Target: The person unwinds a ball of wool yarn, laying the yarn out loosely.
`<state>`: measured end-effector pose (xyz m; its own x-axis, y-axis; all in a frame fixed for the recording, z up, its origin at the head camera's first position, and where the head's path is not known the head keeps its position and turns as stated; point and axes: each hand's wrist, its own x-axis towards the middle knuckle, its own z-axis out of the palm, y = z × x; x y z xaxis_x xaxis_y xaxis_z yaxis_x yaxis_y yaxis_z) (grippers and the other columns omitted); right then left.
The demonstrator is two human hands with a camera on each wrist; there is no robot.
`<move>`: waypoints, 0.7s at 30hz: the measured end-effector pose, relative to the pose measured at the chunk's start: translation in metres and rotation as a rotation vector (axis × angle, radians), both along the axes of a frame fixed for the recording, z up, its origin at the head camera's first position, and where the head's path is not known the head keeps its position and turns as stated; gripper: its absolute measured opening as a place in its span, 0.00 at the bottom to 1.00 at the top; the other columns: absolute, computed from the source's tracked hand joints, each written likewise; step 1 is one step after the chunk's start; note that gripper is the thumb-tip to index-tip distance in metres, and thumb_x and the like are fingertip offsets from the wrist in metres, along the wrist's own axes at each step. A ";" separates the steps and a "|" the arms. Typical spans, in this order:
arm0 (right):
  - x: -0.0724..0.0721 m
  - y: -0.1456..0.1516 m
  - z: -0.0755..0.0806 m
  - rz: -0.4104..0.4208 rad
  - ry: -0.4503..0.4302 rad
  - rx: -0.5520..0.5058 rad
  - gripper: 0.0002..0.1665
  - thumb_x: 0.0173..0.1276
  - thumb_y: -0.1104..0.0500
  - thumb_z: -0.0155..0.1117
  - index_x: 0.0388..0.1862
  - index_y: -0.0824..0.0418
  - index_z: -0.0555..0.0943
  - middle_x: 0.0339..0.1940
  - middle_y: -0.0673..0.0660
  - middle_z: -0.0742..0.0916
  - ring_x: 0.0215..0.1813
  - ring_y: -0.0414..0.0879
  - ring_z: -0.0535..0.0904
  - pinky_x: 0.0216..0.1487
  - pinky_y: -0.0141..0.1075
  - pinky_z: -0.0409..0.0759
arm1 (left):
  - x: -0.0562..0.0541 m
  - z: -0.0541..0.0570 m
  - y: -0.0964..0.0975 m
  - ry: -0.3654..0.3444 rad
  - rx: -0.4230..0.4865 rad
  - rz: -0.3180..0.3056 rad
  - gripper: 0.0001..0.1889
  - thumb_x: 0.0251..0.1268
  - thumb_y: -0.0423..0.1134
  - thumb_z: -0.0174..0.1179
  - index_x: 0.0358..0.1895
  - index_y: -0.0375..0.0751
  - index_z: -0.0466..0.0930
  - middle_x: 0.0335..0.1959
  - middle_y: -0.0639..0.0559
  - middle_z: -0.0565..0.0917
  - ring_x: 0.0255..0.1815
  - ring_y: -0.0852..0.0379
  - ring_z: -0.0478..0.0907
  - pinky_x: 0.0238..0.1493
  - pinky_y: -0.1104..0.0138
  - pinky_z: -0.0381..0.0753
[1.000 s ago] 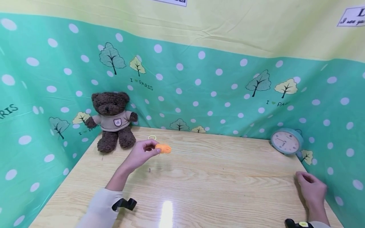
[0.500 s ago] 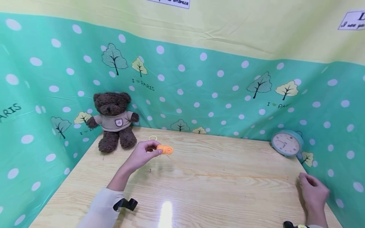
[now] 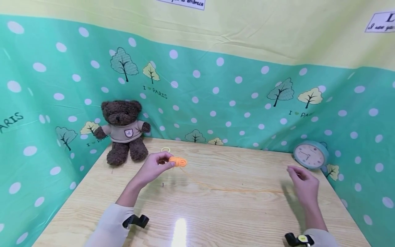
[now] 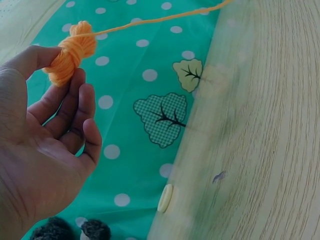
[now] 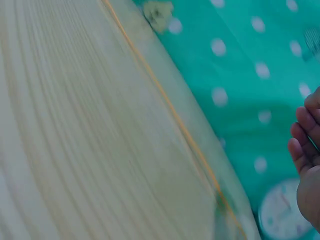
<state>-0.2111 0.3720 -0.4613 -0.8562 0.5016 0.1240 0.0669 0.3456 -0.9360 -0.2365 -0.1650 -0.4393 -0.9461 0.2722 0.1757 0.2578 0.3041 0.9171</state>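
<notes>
In the head view my left hand [image 3: 155, 168] pinches a small bundle of orange yarn [image 3: 178, 162] between thumb and fingers, above the left part of the table. The left wrist view shows the wound bundle [image 4: 70, 52] and a strand leading off it to the upper right. That loose strand [image 3: 243, 190] runs down onto the table and rightward. My right hand [image 3: 305, 185] hovers over the strand's far end, fingers loosely curled, with nothing seen between them. In the right wrist view the strand [image 5: 170, 107] lies apart from the right hand's fingers [image 5: 300, 155].
On the wooden table [image 3: 216, 212], a brown teddy bear [image 3: 121, 132] sits at the back left. A pale yellow ring [image 3: 165, 149] lies behind my left hand. A teal alarm clock [image 3: 310, 155] stands at the back right, near my right hand. A polka-dot curtain [image 3: 216, 103] borders the table.
My right hand has come away from the table's right edge, up and to the left, leaving the strand lying on the table. My left hand still holds the yarn bundle, almost in place.
</notes>
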 end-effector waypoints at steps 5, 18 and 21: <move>-0.013 -0.047 -0.005 0.128 0.091 -0.012 0.17 0.71 0.56 0.72 0.53 0.65 0.87 0.34 0.31 0.88 0.41 0.27 0.83 0.44 0.18 0.80 | 0.000 -0.002 -0.002 0.012 0.003 -0.004 0.09 0.69 0.38 0.68 0.46 0.37 0.85 0.40 0.47 0.84 0.37 0.59 0.78 0.38 0.69 0.79; -0.027 -0.134 -0.017 0.405 0.177 -0.042 0.12 0.72 0.61 0.70 0.48 0.68 0.88 0.44 0.57 0.92 0.43 0.32 0.85 0.47 0.23 0.83 | 0.000 -0.001 0.003 -0.019 -0.004 -0.011 0.09 0.69 0.38 0.67 0.47 0.37 0.86 0.42 0.46 0.84 0.38 0.54 0.78 0.37 0.68 0.79; -0.029 -0.150 -0.013 0.444 0.190 -0.050 0.10 0.72 0.62 0.70 0.47 0.67 0.88 0.46 0.62 0.91 0.43 0.34 0.85 0.46 0.24 0.83 | 0.001 0.001 0.003 -0.002 0.002 -0.019 0.09 0.69 0.37 0.67 0.47 0.36 0.86 0.41 0.46 0.84 0.38 0.55 0.79 0.38 0.68 0.80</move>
